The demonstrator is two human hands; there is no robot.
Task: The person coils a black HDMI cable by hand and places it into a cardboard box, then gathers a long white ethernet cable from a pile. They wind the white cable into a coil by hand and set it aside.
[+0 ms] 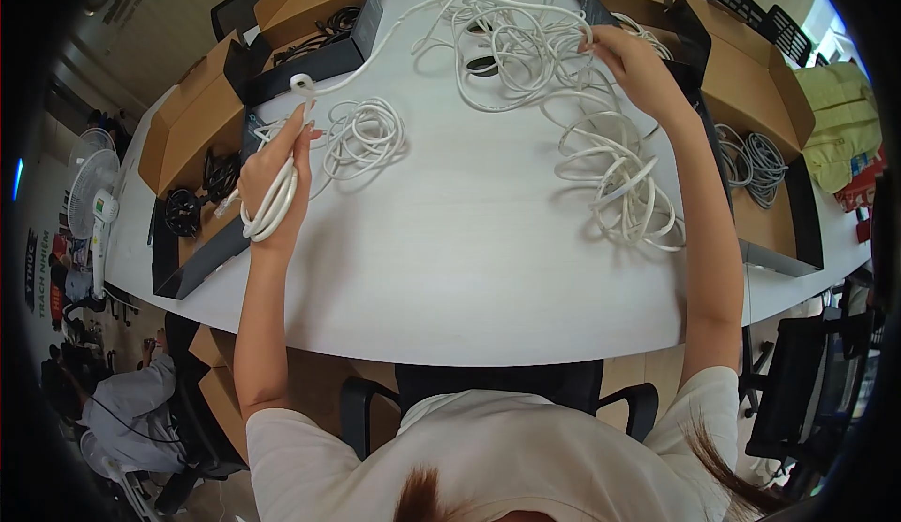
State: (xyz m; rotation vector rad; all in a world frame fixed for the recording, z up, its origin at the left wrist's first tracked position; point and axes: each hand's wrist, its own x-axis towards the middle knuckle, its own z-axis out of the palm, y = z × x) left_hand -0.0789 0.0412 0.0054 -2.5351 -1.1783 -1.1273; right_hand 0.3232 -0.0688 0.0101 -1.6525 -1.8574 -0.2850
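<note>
On the white table (469,268), toward its left side, our left hand (272,179) has its fingers closed around a wound bundle of white cable (274,205), the loops wrapped about the palm and hanging just below it. From that bundle a single strand of the same white cable runs up past our fingertips to a small loop (302,83) near the table's far left edge, then sweeps across the far part of the table toward the right. Just right of our left hand a small loose coil of white cable (361,137) lies flat on the table, touching nothing we hold.

Toward the table's far right, our right hand (627,57) reaches into a large tangle of white cable (516,48); the fingers are curled and pinch strands of it, though we cannot tell how many. Nearer to us than that hand, another heap of white loops (624,184) rests on the table beside our right forearm.

Beyond the table's left edge stand open cardboard boxes (192,118) with black liners, holding coils of black cable (202,193). Beyond the table's right edge another cardboard box (760,90) holds grey cable coils (755,161). Below the table's near edge sits a black chair (497,386). Left of the table, on the floor, stands a white fan (94,203), and another person (131,409) sits low nearby.
</note>
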